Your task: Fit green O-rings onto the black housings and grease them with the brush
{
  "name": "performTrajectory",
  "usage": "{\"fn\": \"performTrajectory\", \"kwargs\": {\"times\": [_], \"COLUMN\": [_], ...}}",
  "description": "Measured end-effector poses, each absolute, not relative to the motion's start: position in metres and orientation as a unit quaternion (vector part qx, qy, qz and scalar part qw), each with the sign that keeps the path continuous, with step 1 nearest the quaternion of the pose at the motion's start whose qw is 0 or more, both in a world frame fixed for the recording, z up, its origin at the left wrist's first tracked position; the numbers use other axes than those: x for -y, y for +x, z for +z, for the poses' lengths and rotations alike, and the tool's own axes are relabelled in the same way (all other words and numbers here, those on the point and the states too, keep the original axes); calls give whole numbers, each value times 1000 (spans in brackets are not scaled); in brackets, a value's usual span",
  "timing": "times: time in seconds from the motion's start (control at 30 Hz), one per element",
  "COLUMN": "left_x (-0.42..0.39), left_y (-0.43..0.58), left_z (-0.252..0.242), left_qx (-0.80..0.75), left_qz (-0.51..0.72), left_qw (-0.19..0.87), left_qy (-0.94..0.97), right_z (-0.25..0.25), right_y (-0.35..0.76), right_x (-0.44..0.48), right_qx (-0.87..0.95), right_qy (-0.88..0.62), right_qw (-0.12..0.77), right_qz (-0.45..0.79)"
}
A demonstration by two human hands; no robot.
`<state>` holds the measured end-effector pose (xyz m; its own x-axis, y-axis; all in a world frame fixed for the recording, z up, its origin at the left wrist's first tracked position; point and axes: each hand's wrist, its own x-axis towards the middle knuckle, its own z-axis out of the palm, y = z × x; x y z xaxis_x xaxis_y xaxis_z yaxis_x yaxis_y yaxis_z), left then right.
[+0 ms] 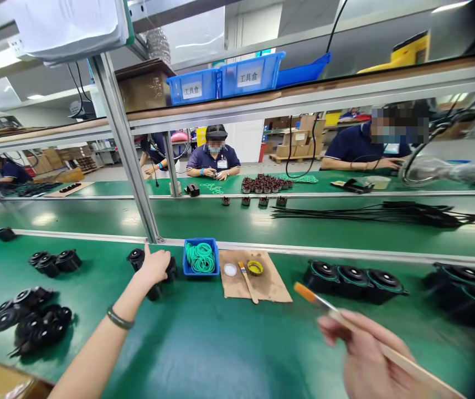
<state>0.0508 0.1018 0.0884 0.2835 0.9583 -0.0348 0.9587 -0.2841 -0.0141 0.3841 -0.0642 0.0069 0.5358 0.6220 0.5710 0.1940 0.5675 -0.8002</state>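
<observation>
My right hand [366, 349] is closed around the pale wooden handle of a brush [324, 303] with orange bristles, raised over the bench at the lower right. My left hand [153, 266] reaches out among several black round housings [136, 257] near the bench's back rail. Its fingers curl down over one of them and partly hide it. Beside that hand stands a blue bin [201, 272] of green rubber rings [199, 256]. A second brush [248, 282] lies on a stained cardboard sheet [277, 280] with a yellow-rimmed cap [255, 268] and a white disc [230, 270].
Black housings with green rings [351, 281] form a row at right; a larger group [465, 288] stands further right. Loose black parts [34, 321] are piled at left. A metal post [127, 149] rises behind my left hand. Co-workers sit across the green conveyor [204, 216].
</observation>
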Motion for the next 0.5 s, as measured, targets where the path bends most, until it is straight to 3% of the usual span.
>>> {"fn": "performTrajectory", "kwargs": {"times": [0.1,0.2,0.5], "left_x": [-78,-41,10], "left_y": [57,69,67], "left_z": [78,66,13], "left_qx": [-560,-521,-512], "left_qz": [-16,-5,193], "left_qw": [0,26,274], "left_qy": [828,853,791], "right_z": [32,34,-8], "right_y": [352,316,250], "right_x": [15,-41,-128], "right_qx": [598,744,811], "right_qy": [-449,-449,-473], "right_qw": [655,494,345], "right_qz": [109,37,-2]}}
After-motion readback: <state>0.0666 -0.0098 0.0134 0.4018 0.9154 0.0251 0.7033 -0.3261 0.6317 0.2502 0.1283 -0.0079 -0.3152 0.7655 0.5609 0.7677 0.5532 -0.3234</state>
